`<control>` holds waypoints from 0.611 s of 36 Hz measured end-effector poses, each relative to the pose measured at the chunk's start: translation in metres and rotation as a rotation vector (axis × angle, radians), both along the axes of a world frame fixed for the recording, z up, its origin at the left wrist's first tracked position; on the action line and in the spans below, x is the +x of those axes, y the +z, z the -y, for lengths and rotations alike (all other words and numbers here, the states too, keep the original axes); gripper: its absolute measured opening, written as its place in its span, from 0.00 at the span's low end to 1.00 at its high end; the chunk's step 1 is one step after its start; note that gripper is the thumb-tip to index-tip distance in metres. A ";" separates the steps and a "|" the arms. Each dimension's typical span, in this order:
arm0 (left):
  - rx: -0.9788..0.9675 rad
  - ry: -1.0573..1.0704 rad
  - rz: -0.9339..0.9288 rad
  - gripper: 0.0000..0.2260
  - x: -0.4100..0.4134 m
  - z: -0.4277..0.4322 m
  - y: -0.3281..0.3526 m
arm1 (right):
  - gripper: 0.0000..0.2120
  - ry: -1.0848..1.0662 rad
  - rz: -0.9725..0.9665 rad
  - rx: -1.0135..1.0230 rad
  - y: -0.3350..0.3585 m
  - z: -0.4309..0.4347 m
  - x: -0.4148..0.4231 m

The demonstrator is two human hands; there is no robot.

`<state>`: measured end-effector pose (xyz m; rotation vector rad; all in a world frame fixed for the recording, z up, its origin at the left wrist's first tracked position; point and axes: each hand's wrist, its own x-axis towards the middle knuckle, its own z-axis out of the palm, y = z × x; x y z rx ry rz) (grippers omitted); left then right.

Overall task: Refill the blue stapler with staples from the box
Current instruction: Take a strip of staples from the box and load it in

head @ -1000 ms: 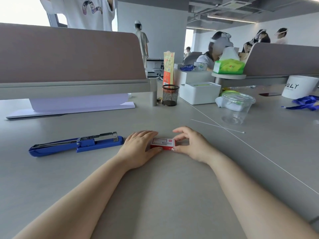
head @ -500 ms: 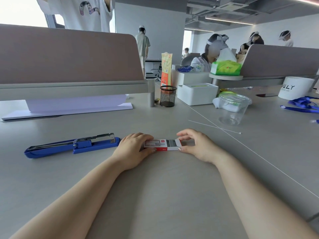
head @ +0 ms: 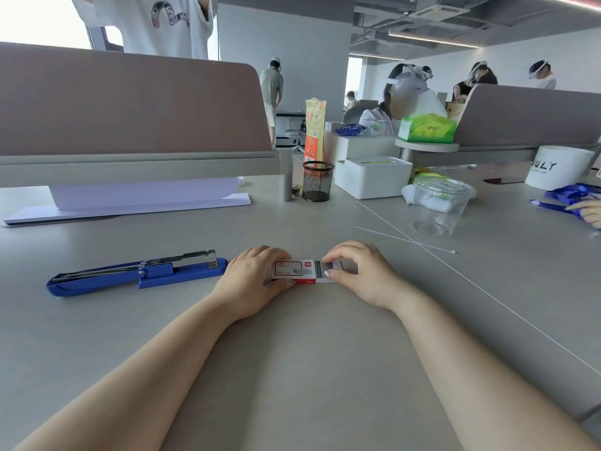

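Hands meet over a small red-and-white cardboard staple box [head: 305, 271] on the grey desk [head: 292, 369], where the inner tray now stands drawn out to the right, further than half a second ago and a clear change from a second ago, when the box was still closed. The left hand [head: 252, 283] has its fingers clamped on the sleeve's left end, pinning it to the desk; the right hand [head: 361, 271] has thumb and fingertips pinched on the exposed right end of the tray. Silver strips, probably the staples, show in the opened part, though too small to be sure. Just left of the left hand, the long blue plastic stapler [head: 136, 273] lies flat on the desk with its metal magazine arm raised, seemingly opened and awaiting a strip. With the box opening, the likely next move is lifting out a strip and carrying it left to the stapler.
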<state>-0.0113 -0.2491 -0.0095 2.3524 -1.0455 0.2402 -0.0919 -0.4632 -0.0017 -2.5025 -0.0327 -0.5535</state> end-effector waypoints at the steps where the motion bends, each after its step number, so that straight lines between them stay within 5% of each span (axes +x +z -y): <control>1: -0.002 0.000 -0.001 0.20 0.000 0.000 0.000 | 0.09 -0.001 0.004 -0.014 0.000 0.000 0.000; 22: -0.011 0.003 0.004 0.20 -0.001 0.000 0.000 | 0.09 -0.012 -0.027 0.110 0.005 -0.009 -0.002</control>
